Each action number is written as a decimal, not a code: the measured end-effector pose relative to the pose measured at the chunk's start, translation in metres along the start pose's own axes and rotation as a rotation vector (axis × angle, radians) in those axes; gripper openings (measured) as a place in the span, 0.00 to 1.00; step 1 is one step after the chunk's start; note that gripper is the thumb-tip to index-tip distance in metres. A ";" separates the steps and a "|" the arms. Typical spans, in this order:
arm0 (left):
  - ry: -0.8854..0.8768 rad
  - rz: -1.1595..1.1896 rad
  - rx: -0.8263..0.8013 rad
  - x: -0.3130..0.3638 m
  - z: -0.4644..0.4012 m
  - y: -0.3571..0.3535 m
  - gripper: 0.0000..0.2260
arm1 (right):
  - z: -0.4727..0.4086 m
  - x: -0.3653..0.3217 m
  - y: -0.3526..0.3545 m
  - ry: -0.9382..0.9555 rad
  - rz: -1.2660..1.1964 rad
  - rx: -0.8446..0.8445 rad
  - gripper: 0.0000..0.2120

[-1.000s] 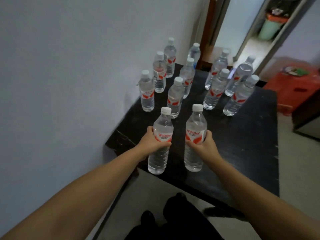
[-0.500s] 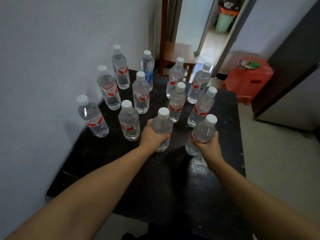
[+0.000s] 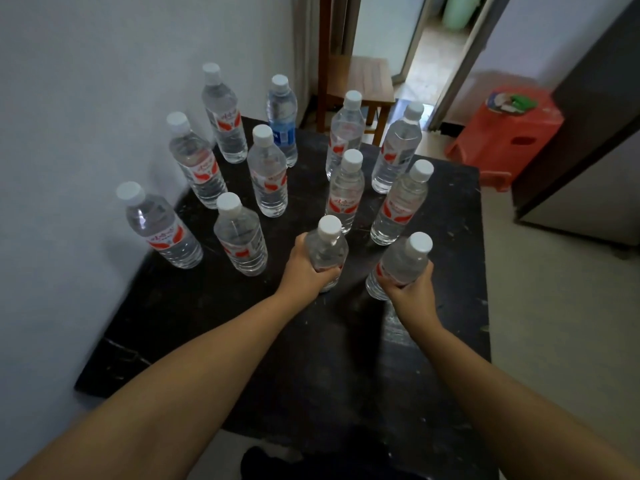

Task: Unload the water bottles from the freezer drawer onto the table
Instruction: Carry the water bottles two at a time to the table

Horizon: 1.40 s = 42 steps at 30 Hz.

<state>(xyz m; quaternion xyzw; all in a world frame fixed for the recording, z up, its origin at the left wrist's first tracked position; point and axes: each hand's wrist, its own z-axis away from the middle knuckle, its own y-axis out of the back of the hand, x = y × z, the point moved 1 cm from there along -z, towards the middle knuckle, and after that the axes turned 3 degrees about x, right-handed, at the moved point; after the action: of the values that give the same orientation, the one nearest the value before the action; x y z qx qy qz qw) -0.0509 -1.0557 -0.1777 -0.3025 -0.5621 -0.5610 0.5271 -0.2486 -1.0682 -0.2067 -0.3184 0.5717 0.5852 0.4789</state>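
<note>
Both clear plastic white-capped water bottles have come forward over the black table (image 3: 450, 341) to the standing group, left hand (image 3: 304, 271) and right hand (image 3: 410, 292) each still gripping one, release pending.

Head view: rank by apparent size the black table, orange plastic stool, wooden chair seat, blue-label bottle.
1. black table
2. orange plastic stool
3. wooden chair seat, partly hidden by bottles, so close to the stool
4. blue-label bottle
Stool and chair stand farther off, so true sizes stay unsure.
</note>
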 end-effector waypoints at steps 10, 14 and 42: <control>0.285 -0.276 -0.184 -0.020 -0.002 0.019 0.43 | 0.006 0.014 0.006 -0.157 -0.036 -0.067 0.39; 0.354 -0.326 -0.230 -0.023 0.012 0.043 0.32 | 0.023 0.029 0.010 -0.511 0.024 -0.134 0.36; 0.657 -0.569 0.306 -0.166 0.311 0.313 0.09 | 0.280 -0.098 -0.283 0.696 1.017 -1.336 0.12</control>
<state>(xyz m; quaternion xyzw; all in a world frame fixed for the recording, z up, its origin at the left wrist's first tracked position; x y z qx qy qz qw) 0.2055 -0.6601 -0.1773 0.1390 -0.5023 -0.6601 0.5410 0.0952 -0.8466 -0.1791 -0.3977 0.2972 0.8063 -0.3213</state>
